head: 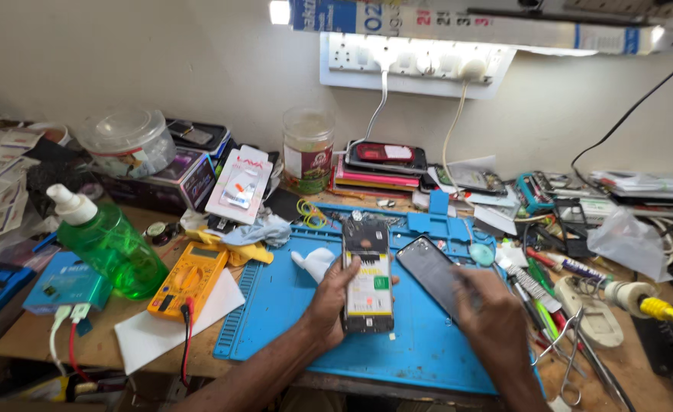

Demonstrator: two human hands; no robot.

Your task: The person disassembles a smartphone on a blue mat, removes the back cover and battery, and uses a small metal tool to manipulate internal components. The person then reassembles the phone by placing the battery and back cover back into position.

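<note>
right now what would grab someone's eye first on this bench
The bright blue work mat at the centre, where the left hand holds an opened phone and the right hand rests on a dark phone screen beside it. Next, the green spray bottle at the left with the yellow multimeter by it, then the lit power strip on the wall above.

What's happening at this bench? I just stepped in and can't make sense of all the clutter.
A person is working over a blue mat on a cluttered bench. The left hand holds an opened phone with its back cover off, insides showing. The right hand rests on a dark phone panel lying beside it on the mat. A yellow multimeter and a green spray bottle sit to the left; tweezers and small tools lie to the right.
</note>
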